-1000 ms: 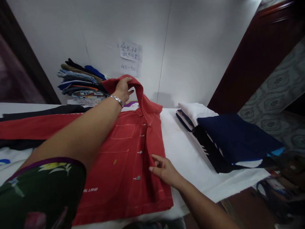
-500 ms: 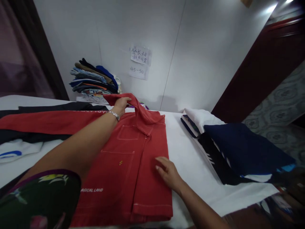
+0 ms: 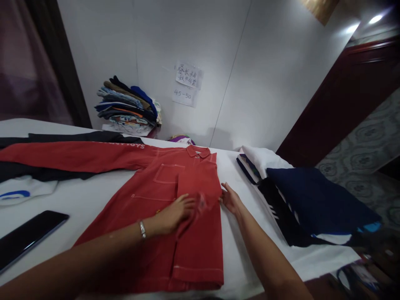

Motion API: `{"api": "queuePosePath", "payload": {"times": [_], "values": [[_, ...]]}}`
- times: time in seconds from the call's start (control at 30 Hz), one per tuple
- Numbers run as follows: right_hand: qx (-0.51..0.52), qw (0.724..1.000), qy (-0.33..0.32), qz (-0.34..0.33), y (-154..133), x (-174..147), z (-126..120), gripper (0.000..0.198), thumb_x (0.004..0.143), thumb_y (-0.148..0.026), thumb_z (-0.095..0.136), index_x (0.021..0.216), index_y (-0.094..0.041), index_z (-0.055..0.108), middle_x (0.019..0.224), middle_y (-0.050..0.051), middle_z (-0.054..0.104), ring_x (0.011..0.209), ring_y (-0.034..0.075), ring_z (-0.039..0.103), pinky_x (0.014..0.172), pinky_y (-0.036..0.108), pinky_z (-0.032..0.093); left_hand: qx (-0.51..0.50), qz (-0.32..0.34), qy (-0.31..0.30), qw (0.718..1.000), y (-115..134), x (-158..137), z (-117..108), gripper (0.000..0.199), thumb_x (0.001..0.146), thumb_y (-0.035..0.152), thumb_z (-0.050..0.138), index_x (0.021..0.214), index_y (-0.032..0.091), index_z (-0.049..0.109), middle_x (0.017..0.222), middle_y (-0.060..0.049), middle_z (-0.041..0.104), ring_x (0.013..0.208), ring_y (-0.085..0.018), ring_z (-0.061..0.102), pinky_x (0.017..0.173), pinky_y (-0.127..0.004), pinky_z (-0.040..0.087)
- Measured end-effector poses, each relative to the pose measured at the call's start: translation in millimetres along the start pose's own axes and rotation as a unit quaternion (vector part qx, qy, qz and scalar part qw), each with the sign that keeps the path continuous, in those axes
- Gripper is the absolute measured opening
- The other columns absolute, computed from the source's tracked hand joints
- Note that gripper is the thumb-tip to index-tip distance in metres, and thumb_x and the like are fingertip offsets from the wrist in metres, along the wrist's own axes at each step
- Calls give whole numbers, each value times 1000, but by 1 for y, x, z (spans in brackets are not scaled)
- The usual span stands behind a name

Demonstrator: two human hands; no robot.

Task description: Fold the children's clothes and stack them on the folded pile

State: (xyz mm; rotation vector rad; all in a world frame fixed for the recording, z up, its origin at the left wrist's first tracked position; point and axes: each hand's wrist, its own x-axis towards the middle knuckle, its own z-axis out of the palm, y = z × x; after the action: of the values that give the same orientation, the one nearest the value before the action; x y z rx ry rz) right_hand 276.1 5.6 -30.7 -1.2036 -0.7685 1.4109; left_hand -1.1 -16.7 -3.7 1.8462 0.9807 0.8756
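Note:
A red button-up jacket point(image 3: 131, 221) lies on the white table, its collar toward the wall. One sleeve point(image 3: 78, 157) stretches out to the left. The other sleeve point(image 3: 195, 181) is folded down over the front, and its lower end is blurred by motion. My left hand point(image 3: 176, 213), a silver bracelet at the wrist, is closed on that folded sleeve near its cuff. At the jacket's right edge, my right hand point(image 3: 230, 200) touches the cloth with thumb and fingers apart.
Folded clothes point(image 3: 125, 104) are stacked by the wall at the back left. Navy, black and white garments point(image 3: 315, 200) lie to the right. A phone point(image 3: 29, 235), a dark garment point(image 3: 84, 136) and a white cloth point(image 3: 40, 189) are on the left. Paper signs point(image 3: 187, 77) hang on the wall.
My left hand has brought the raised red sleeve down and toward me, across the jacket's front. My right hand has moved up and right to the jacket's edge. The collar now lies flat.

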Motion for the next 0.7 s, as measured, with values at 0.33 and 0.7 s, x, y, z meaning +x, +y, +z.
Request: {"api": "queuePosePath", "payload": {"times": [0.33, 0.7], "values": [[-60, 998, 23, -12, -2, 51, 18, 39, 81, -33, 57, 115, -15, 54, 97, 7, 72, 90, 20, 70, 84, 33, 53, 258, 214, -200, 921, -33, -16, 17, 61, 75, 8, 54, 132, 31, 55, 140, -6, 55, 135, -27, 41, 116, -57, 16], [-136, 980, 126, -68, 14, 55, 12, 78, 66, -17, 59, 141, -16, 38, 123, 11, 63, 104, 23, 65, 92, 38, 52, 268, 200, -181, 925, -41, -25, 14, 59, 73, 10, 56, 128, 31, 58, 139, -6, 56, 136, -29, 40, 116, -59, 12]]}}
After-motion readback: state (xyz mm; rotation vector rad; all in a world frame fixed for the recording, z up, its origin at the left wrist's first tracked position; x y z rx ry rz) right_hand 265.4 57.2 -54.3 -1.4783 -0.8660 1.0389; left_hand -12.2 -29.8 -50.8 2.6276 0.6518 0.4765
